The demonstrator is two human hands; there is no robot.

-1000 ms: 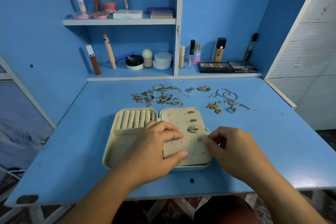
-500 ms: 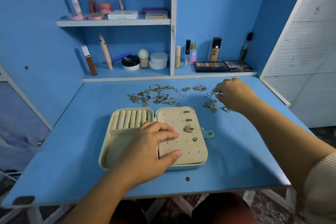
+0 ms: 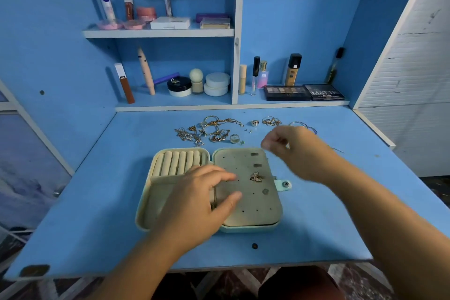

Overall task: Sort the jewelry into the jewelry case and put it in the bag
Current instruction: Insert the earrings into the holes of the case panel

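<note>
1. Case position. The jewelry case lies open and flat near the middle of the worktop, closer to the near edge than to the far one. Its long axis runs from the far edge toward me. The ring rolls fill the far part of the left half. The perforated panel forms the right half and carries a butterfly earring.

2. Left hand. My fingers lie spread and straight across the hinge, with the tips on the left part of the panel, pressing the case flat. Nothing is grasped.

3. Right hand. It is raised above the worktop just beyond the far right corner of the case, between that corner and the loose jewelry scattered along the far edge. The fingers are curled toward the thumb, but motion blur hides the tips, so I cannot tell whether a piece is pinched there.

4. Governing relation. The panel lies toward me and slightly left of the right hand. Its free holes on the right side are nearer that hand; the left hand covers the opposite side. My judgement: any seating move belongs to the right hand, travelling toward the near edge.

5. The bag is not in view.
</note>
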